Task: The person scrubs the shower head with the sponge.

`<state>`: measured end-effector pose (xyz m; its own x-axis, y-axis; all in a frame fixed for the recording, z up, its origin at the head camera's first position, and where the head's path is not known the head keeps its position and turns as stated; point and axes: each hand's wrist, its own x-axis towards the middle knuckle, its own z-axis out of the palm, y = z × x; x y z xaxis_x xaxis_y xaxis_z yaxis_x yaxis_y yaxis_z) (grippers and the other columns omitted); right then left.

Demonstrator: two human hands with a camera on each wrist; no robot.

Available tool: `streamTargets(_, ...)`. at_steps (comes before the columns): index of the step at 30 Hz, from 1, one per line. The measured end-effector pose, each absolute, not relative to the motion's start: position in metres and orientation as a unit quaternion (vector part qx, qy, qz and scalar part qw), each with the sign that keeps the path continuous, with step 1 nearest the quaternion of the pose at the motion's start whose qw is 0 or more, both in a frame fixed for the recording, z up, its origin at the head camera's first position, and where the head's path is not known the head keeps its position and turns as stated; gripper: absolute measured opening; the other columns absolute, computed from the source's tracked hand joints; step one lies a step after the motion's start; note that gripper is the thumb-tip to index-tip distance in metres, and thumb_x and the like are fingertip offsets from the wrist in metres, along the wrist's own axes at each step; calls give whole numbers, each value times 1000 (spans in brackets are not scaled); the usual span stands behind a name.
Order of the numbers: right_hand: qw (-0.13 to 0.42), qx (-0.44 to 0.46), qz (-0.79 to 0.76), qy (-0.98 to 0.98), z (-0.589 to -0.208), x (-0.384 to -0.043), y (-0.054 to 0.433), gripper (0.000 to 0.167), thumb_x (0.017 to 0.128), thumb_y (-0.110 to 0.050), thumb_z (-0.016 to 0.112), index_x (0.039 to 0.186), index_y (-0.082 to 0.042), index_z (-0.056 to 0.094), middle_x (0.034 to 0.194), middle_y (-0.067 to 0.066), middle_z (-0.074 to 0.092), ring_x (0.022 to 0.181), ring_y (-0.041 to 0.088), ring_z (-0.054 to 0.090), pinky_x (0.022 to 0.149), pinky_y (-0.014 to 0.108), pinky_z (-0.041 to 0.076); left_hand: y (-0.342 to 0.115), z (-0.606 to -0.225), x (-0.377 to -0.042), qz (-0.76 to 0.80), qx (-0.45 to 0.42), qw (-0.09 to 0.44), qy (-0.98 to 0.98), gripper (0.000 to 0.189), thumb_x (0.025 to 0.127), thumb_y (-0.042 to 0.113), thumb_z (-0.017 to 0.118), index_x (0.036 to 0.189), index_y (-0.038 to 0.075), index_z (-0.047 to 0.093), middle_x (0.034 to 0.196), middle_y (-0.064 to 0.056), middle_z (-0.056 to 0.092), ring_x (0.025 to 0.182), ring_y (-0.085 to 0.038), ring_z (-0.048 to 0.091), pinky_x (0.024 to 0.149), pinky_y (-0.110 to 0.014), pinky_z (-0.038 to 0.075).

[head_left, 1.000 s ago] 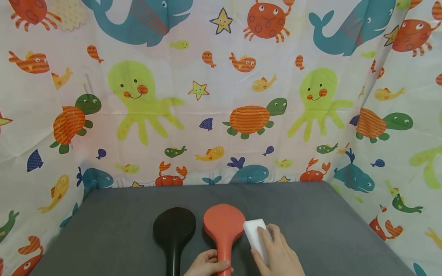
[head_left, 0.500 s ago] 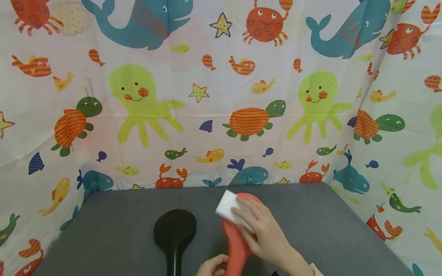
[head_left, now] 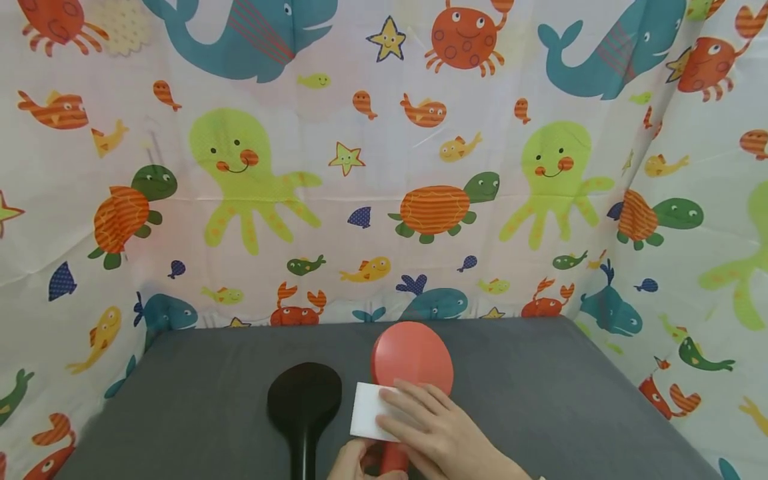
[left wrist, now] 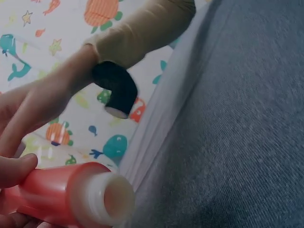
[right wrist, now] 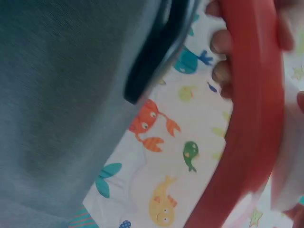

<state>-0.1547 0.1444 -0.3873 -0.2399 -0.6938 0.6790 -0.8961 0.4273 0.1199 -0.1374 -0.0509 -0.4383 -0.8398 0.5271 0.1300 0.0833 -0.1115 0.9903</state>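
My left hand [head_left: 354, 461] grips the handle of a red shower head [head_left: 414, 357] low down. The left wrist view shows its thumb on the handle beside the hollow white threaded end [left wrist: 107, 197]. My right hand [head_left: 447, 430] holds a white sponge [head_left: 367, 412] across the neck of the shower head, fingers spread over it. In the right wrist view the sponge [right wrist: 287, 161] lies along the far side of the red handle [right wrist: 256, 95], opposite the left fingers. The red head's round face is uncovered above the sponge. Part of the handle is hidden behind the right hand.
A black shower head [head_left: 305, 397] lies left of the hands, its handle running out of the lower edge. Everything is above a grey-covered table [head_left: 198, 400]. A sea-animal curtain [head_left: 366, 220] hangs behind and at the sides. A dark band [left wrist: 116, 88] circles the right wrist.
The red shower head has risen and shifted away and to the right. My right hand has brought the sponge from beside the red head, over its face, down to the neck.
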Motion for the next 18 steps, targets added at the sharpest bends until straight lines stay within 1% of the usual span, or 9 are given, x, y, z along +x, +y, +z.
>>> streamTargets(2,352,499,154,-777,-383,-161,144,40,95,-27,51,131,-13,53,139,11,44,125,28,41,104,36,32,-51,-438,-136,687,236,143,672,50,82,19,72,117,-12,53,107,-18,61,87,-11,63,69,-28,54)
streamTargets(4,373,451,183,-790,-377,-172,147,39,94,-27,51,130,-12,55,138,12,45,123,29,43,99,41,37,-49,-437,-135,673,226,144,689,44,81,20,72,111,-8,57,101,-13,64,82,-8,64,65,-31,56)
streamTargets(5,386,418,196,-798,-373,-178,149,38,94,-26,52,129,-11,56,137,12,46,121,29,44,94,44,41,-48,-437,-134,665,221,144,699,40,81,21,73,108,-5,59,97,-10,65,79,-7,64,63,-30,56)
streamTargets(6,395,381,209,-809,-370,-183,151,38,93,-25,53,129,-10,55,136,13,46,120,29,44,89,47,43,-48,-436,-134,656,219,138,709,36,80,21,73,105,-4,61,93,-7,65,77,-6,63,63,-30,56)
streamTargets(9,410,288,231,-834,-364,-191,156,41,90,-19,58,130,-9,54,136,14,46,117,31,46,83,52,45,-45,-436,-132,651,215,130,717,32,79,15,72,103,-2,62,90,-4,63,75,-4,62,63,-30,56)
streamTargets(11,419,270,226,-837,-365,-189,157,41,91,-20,58,130,-8,53,134,16,46,115,32,46,80,53,46,-45,-435,-132,655,214,127,713,31,79,14,72,103,-3,62,89,-3,62,75,-4,62,63,-29,56)
streamTargets(13,430,306,213,-822,-369,-183,155,40,93,-23,54,129,-6,54,133,18,47,114,34,47,82,53,45,-46,-435,-132,657,217,123,711,32,79,14,72,103,-4,61,90,-4,61,75,-4,61,63,-28,55)
streamTargets(16,430,423,177,-778,-378,-172,148,39,96,-27,48,126,-5,56,132,19,48,116,35,47,89,47,44,-49,-434,-133,658,222,118,710,37,80,17,72,108,-5,60,96,-7,62,78,-5,61,63,-28,55)
streamTargets(18,418,496,155,-745,-382,-168,146,37,96,-26,48,125,-5,58,132,19,49,118,35,46,95,42,40,-50,-434,-133,655,227,114,712,42,81,19,72,112,-6,58,101,-10,62,81,-6,62,63,-29,55)
